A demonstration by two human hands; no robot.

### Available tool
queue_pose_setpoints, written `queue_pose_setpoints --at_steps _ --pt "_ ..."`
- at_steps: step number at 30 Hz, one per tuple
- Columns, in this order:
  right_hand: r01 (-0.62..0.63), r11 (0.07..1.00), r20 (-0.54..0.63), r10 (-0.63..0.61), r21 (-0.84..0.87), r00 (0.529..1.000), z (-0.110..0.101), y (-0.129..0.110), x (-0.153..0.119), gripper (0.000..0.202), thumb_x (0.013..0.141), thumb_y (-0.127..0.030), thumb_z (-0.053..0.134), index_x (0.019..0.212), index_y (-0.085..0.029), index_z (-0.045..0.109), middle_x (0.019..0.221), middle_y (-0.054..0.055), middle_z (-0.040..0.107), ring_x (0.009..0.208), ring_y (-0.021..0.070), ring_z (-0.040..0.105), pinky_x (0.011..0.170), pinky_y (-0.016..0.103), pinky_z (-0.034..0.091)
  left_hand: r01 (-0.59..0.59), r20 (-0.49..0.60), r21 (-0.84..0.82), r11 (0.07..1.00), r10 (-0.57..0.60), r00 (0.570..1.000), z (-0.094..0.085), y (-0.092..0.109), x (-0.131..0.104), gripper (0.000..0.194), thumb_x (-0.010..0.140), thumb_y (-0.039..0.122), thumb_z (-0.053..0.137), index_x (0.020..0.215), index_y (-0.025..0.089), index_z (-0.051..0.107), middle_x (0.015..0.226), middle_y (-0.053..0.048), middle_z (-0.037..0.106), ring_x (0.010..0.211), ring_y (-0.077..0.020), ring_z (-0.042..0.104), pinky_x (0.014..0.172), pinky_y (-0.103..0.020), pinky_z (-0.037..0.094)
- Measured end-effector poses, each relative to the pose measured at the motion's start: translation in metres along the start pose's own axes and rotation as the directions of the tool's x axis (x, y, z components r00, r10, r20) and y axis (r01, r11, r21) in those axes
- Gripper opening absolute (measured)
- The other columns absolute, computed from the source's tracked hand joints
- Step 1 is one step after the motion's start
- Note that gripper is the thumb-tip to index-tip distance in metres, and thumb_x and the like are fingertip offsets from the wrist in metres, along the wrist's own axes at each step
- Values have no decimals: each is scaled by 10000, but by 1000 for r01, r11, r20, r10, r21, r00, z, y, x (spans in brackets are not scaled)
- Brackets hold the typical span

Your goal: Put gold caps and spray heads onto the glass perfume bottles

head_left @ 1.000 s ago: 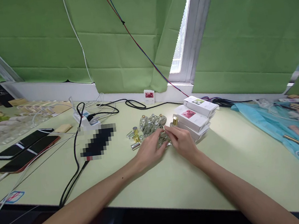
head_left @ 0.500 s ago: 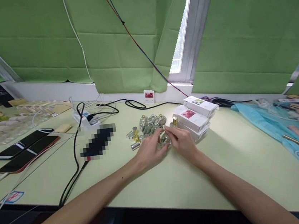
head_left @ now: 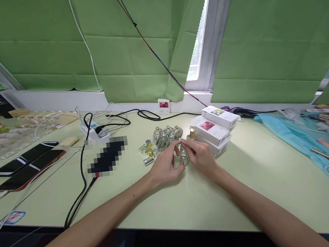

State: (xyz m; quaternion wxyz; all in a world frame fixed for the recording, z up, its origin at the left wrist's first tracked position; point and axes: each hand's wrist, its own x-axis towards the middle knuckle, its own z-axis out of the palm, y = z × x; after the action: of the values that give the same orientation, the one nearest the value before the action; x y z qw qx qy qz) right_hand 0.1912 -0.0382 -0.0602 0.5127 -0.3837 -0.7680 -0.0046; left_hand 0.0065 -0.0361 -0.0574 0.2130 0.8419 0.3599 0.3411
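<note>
A clear glass perfume bottle stands on the table between my hands. My left hand holds it from the left, its fingers curled around the upper part and the thumb low at the base. At the bottle's top, my right hand pinches with thumb and forefinger; the small part between those fingertips is mostly hidden. Just behind are several round glass bottles with metallic tops, packed close together. Gold and silver caps lie left of them. A bottle with a gold cap is upright behind my right hand.
White boxes are stacked right of the bottles, and a small box leans at the wall. Phones, a power strip and black cables occupy the left. Blue plastic sheeting with assorted items lies at the right.
The bottle between my hands has turned to show its narrower side. My left fingers have shifted around it, leaving a gap between forefinger and thumb. My right hand stays at its top.
</note>
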Motion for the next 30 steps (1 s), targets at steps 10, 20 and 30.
queue_pose_setpoints --at_steps 10,20,30 --pt "-34 999 12 34 13 999 0 -1 -1 245 1030 -216 522 1125 -198 748 876 62 780 695 179 692 653 278 531 57 -71 -15 998 -58 996 1 6 0 611 820 148 551 1418 219 445 971 -22 694 555 -117 541 592 -294 433" --pt "-20 1000 4 20 22 1000 -1 -2 0 253 1032 -206 519 1133 -207 751 887 60 788 687 179 703 652 279 550 58 -39 -24 998 -58 998 2 1 0 619 840 179 584 1439 223 437 1138 -68 693 587 -120 573 621 -304 469" --pt "-14 1000 0 14 15 1000 -1 -2 0 246 1028 -204 528 1129 -201 752 882 62 789 692 177 705 645 269 532 71 -25 8 997 -71 997 2 1 1 634 852 216 588 1465 201 428 871 -6 661 573 -143 577 662 -323 493"
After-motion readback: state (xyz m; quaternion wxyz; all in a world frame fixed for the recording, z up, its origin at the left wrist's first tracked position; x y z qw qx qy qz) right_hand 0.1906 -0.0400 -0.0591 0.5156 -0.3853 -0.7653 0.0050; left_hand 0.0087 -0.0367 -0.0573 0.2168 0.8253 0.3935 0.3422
